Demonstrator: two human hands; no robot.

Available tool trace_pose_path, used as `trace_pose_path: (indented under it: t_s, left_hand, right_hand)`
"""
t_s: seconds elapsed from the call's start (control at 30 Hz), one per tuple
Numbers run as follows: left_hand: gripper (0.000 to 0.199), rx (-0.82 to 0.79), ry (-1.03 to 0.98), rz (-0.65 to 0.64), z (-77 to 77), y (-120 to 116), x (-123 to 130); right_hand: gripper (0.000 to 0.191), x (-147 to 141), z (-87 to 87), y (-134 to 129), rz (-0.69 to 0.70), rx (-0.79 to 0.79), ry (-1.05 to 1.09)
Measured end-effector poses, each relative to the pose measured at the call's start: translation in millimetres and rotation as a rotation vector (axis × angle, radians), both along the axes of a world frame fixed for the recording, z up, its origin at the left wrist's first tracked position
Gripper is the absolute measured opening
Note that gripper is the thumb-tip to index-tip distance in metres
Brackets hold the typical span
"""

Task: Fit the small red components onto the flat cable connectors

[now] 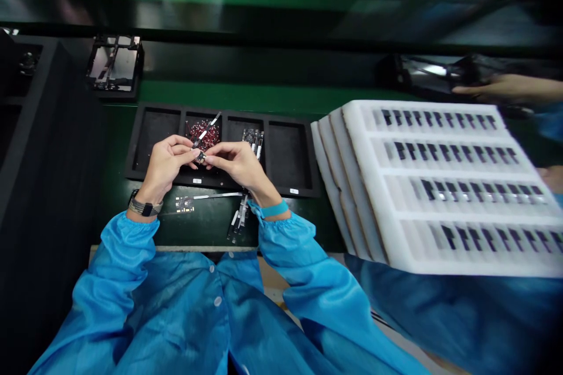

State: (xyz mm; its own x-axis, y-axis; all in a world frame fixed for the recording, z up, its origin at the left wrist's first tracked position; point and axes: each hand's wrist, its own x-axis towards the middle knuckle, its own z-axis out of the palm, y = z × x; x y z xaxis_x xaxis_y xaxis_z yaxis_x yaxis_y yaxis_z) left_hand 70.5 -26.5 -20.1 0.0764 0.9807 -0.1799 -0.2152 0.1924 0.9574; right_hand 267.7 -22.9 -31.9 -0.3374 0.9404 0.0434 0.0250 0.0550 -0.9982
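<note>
My left hand [165,167] and my right hand [237,165] meet above a black compartment tray [220,114], pinching a small dark circuit module [200,156] between their fingertips. Just beyond the fingers, a heap of dark red circuit boards with white flex strips [203,135] fills one tray compartment. More boards with strips [253,140] lie in the compartment to the right. Below my hands, a flat board with a long white strip [185,204] and a small bunch of similar strips [240,220] rest on the green bench [206,228].
A stack of white foam trays [440,136] holding rows of dark parts tilts at the right. A co-worker's hand [505,89] reaches in at the far right. A black metal fixture [115,64] stands beyond the tray, and a tall black panel [48,187] runs along the left.
</note>
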Motion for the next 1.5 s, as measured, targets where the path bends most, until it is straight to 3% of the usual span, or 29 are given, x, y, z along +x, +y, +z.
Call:
trace_pose_path:
  t_s: [0.37, 0.5, 0.57, 0.63, 0.77, 0.9, 1.1, 1.33, 1.5]
  left_hand:
    - [0.034, 0.078, 0.043, 0.038, 8.9, -5, 2]
    - [0.026, 0.27, 0.134, 0.293, 15.1, 3, -16]
    - [0.022, 0.369, 0.184, 0.456, 11.2, 13, -33]
    - [0.017, 0.427, 0.267, 0.535, 2.3, 25, -51]
    - [0.017, 0.378, 0.644, 0.439, -17.5, 35, -76]
    - [0.022, 0.358, 0.981, 0.338, -23.9, 25, -82]
    - [0.021, 0.357, 1.311, 0.398, -23.0, 12, -91]
    - [0.02, 0.266, 1.468, 0.441, -19.7, 15, -85]
    - [0.02, 0.314, 1.505, 0.36, -18.3, 24, -76]
  right_hand:
    - [0.035, -2, 3.7, -2, -0.022, 0.022, -0.011]
    - [0.038, -3, 3.8, -1, -0.095, 0.046, -0.005]
    - [0.041, -2, 1.6, 1, -0.127, 0.035, 0.009]
    - [0.043, -1, -1.1, 4, -0.138, 0.033, 0.022]
    - [0.042, 1, -4.7, 9, -0.128, 0.057, 0.038]
    - [0.04, 4, -7.3, 14, -0.132, 0.071, 0.049]
    - [0.042, 8, -13.3, 19, -0.154, 0.058, 0.061]
    - [0.045, 7, -14.6, 19, -0.156, 0.065, 0.049]
    - [0.047, 7, -15.1, 18, -0.154, 0.068, 0.054]
